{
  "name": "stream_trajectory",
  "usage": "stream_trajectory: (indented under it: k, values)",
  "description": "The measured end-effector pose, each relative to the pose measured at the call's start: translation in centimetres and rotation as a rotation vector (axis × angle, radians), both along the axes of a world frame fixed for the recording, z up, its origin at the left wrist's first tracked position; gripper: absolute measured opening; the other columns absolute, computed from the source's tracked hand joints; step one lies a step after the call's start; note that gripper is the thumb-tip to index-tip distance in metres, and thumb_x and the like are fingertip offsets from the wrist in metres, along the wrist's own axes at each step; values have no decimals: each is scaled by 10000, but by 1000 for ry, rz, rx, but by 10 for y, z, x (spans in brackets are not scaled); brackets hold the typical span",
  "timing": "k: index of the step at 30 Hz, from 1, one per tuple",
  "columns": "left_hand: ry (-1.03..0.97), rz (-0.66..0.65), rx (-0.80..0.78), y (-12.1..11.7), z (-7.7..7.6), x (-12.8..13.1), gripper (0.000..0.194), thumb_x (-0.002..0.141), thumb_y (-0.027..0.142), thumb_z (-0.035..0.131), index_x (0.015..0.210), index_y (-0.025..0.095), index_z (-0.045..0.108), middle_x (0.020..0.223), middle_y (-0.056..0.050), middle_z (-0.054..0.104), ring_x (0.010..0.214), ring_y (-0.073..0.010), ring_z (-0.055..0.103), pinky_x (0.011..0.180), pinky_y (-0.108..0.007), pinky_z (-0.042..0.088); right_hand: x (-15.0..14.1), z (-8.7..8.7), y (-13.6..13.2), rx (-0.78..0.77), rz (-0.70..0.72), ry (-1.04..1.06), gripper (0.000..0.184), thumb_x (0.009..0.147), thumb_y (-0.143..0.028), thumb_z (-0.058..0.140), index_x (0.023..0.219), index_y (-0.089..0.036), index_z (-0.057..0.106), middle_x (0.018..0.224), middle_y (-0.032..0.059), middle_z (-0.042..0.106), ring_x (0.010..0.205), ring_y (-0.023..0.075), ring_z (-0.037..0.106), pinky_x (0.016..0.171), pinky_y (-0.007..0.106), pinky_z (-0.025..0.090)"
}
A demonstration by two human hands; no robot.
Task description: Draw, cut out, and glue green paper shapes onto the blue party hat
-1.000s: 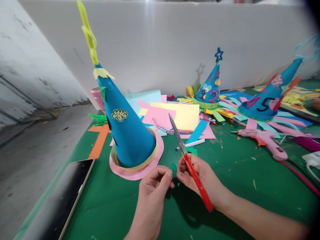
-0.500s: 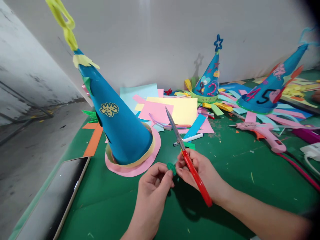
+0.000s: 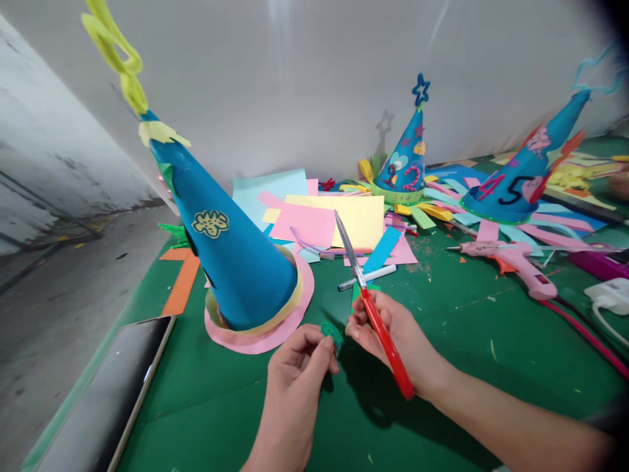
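Observation:
My left hand (image 3: 295,367) pinches a small teal paper cutout (image 3: 331,332) between thumb and fingers, just above the green mat (image 3: 457,341). My right hand (image 3: 398,337) is closed around red-handled scissors (image 3: 371,308); the blades are together and point up and away. Its fingertips nearly touch the cutout. A tall blue cone hat (image 3: 226,249) with a pink brim, a gold emblem and a yellow pipe-cleaner top stands just left of my hands.
A phone or tablet (image 3: 103,400) lies at the mat's left edge. Coloured paper sheets (image 3: 339,219), a white marker (image 3: 368,277), a pink glue gun (image 3: 511,259) with its red cord and two more decorated blue cone hats (image 3: 405,160) (image 3: 521,177) lie beyond. A white wall stands behind.
My hands have stayed together on the cutout, with small shifts. The scissors tilted a little more upright. The view drifted, so the big hat sits further left.

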State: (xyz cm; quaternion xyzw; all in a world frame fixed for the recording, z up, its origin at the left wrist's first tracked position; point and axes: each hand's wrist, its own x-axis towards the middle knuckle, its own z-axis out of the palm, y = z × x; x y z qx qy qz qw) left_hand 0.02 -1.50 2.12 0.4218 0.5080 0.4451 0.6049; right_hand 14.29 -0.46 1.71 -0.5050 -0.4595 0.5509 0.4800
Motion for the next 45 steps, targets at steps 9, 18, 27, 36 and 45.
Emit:
stream_trajectory:
  k: [9,18,27,36,45]
  values:
    - [-187,-23,-115,2,2,2,188,756,269,602,620,169,519,516,34,500,580,-98,430,587,-203,341,1,4,-5,49,31,-25,175,697,-180,613,778,-219,463,789,-13,556,713,139,537,638,264,446]
    - [-227,-1,-117,2,5,4,123,733,253,622,690,159,555,568,31,538,548,-86,459,581,-211,353,-9,2,-5,16,57,40,269,675,-285,675,775,-226,432,682,-37,501,624,135,507,610,272,445]
    - [-285,35,-120,2,2,2,115,710,203,644,671,163,544,519,44,518,524,-72,457,562,-182,356,-6,-2,-6,34,75,1,272,671,-244,679,778,-213,430,691,-51,471,634,114,487,608,237,432]
    - [-530,181,-85,12,9,-11,91,704,207,653,684,156,582,542,20,539,527,-86,471,554,-195,381,19,8,-21,128,221,-738,236,769,-364,541,912,-246,395,682,-40,467,569,140,462,531,253,417]
    - [-514,202,-24,11,12,-14,88,695,224,669,687,162,608,591,6,577,560,-88,495,575,-188,401,18,5,-20,200,234,-1017,288,755,-379,505,963,-225,378,863,58,562,775,232,559,611,325,443]
